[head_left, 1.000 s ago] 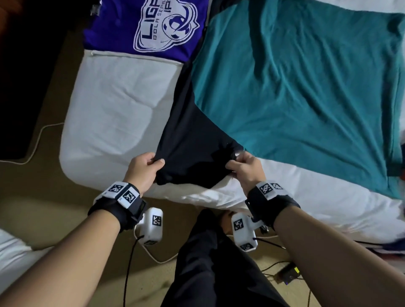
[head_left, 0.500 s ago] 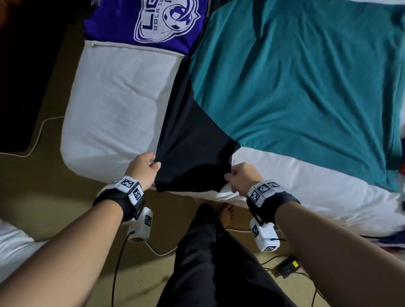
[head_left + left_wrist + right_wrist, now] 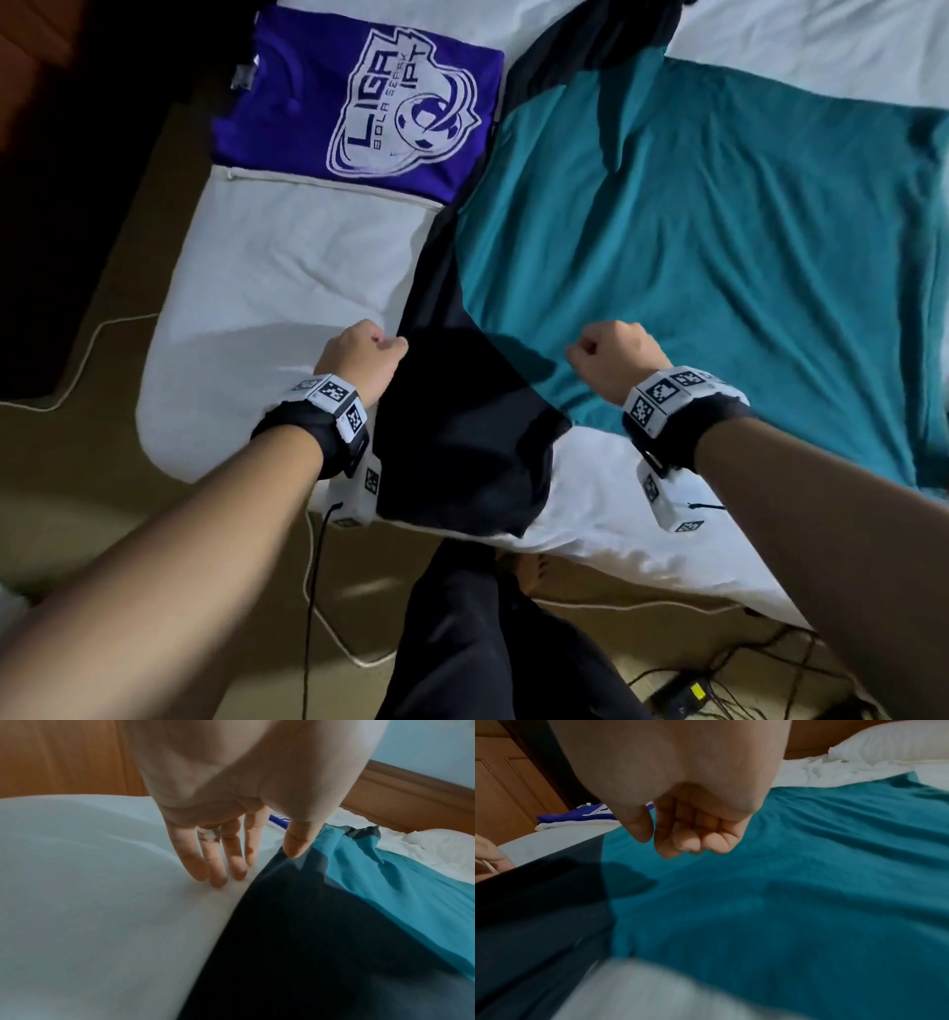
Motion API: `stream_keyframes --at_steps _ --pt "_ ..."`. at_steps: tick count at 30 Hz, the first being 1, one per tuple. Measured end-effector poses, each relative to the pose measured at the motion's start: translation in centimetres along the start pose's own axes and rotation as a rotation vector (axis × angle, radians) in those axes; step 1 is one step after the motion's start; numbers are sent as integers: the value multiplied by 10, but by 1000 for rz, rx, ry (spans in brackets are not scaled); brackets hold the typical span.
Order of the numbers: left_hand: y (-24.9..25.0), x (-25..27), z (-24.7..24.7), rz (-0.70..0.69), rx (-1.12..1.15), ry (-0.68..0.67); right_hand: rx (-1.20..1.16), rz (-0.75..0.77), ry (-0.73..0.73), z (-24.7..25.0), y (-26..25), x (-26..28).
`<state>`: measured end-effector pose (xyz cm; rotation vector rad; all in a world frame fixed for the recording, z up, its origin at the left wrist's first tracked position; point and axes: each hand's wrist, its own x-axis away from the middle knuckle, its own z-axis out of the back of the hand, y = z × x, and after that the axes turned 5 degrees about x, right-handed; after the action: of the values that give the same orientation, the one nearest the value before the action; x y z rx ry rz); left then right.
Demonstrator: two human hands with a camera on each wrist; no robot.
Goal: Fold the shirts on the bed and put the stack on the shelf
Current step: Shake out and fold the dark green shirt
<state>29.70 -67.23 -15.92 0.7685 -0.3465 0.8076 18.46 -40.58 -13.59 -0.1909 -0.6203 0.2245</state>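
Shirts lie spread on the bed [image 3: 267,288], none of them stacked yet. A black shirt [image 3: 462,437] lies partly under a teal shirt [image 3: 693,257], and its near end hangs over the bed's edge. A purple shirt [image 3: 359,103] with a white badge already looks folded at the far corner.

The left hand [image 3: 362,360] rests at the black shirt's left edge. Its fingers [image 3: 218,866] are straight and press on the white sheet, while the thumb touches the dark cloth. It grips nothing. The right hand [image 3: 613,360] hovers over the teal shirt with its fingers [image 3: 693,839] curled in, and it holds nothing.

I think the step is to get the black shirt flat and ready to fold. To do it well, both hands should take the black shirt at its two near corners and pull it out evenly from under the teal one. Slow pulling would keep the teal shirt from bunching up or sliding off
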Motion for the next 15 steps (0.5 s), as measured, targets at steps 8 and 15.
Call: stream_keyframes --at_steps 8,15 --pt "55 -94 2 -59 132 -73 55 143 163 74 -60 -133" --pt "86 -141 -10 -82 271 -87 132 271 272 107 -124 -237"
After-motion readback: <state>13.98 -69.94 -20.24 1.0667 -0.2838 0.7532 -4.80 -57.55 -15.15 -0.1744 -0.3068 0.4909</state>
